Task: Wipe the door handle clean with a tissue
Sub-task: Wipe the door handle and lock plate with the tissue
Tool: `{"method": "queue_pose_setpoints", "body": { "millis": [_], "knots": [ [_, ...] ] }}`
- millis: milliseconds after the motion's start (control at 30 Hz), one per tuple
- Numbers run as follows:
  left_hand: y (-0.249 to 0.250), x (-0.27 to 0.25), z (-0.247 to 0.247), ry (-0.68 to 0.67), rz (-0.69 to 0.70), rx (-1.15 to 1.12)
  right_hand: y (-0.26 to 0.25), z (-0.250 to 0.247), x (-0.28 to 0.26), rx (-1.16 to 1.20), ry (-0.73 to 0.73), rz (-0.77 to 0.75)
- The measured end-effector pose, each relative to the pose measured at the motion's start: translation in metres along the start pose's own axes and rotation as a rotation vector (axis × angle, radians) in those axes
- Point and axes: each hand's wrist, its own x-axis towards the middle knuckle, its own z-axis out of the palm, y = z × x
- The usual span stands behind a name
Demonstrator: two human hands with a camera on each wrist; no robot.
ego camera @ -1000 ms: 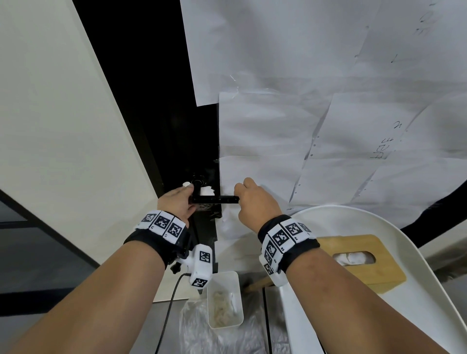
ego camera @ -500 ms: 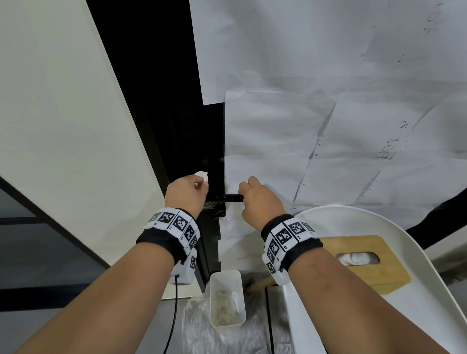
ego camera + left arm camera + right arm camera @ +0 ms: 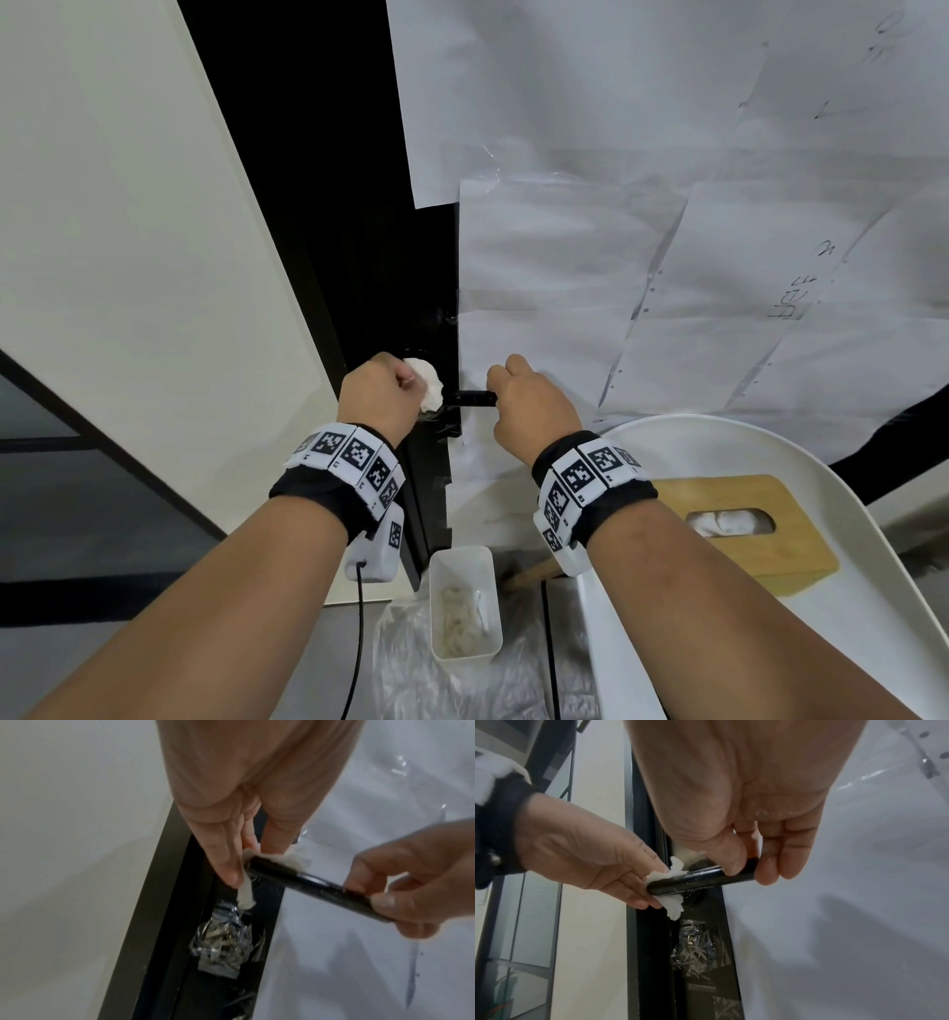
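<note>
A black lever door handle sticks out level from the dark door edge. My left hand holds a crumpled white tissue wrapped round the handle's left, pivot end. My right hand pinches the handle's free right end between thumb and fingers. The handle's base is hidden behind the tissue.
The door is covered with taped white paper sheets. Crinkled clear tape sits on the lock plate below the handle. A wooden tissue box rests on a white chair at the right. A small white bin stands on the floor below.
My left hand has turned over the pivot end of the handle, and more of the tissue now shows above the bar. The right hand keeps its hold on the free end.
</note>
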Motion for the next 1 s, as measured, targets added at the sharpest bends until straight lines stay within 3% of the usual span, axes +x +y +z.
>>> {"method": "queue_pose_setpoints", "body": {
  "millis": [167,300,400,533,633,733,833,1000],
  "knots": [
    [0.003,0.006,0.008,0.053,-0.055,-0.052,-0.001,-0.001,0.000,-0.008,-0.003,0.003],
    [0.003,0.004,0.001,0.030,-0.014,-0.015,-0.001,-0.001,-0.001,-0.007,-0.003,0.004],
    [-0.002,0.001,-0.011,-0.057,0.035,0.040,-0.001,-0.001,-0.001,-0.005,-0.004,0.004],
    [-0.010,-0.001,-0.034,-0.255,0.002,0.051,-0.004,-0.005,-0.003,-0.049,0.002,0.011],
    [-0.011,-0.005,-0.041,-0.179,0.044,0.045,-0.007,-0.003,-0.003,-0.098,0.030,0.025],
    [-0.009,-0.008,-0.038,-0.084,0.050,0.005,-0.012,0.002,-0.003,0.041,0.112,-0.007],
    [-0.004,-0.010,-0.033,-0.079,0.072,-0.080,-0.022,0.005,-0.001,0.292,0.192,-0.066],
    [0.004,-0.012,-0.032,-0.304,-0.054,-0.545,-0.037,0.005,0.002,0.561,0.160,-0.063]
  ]
}}
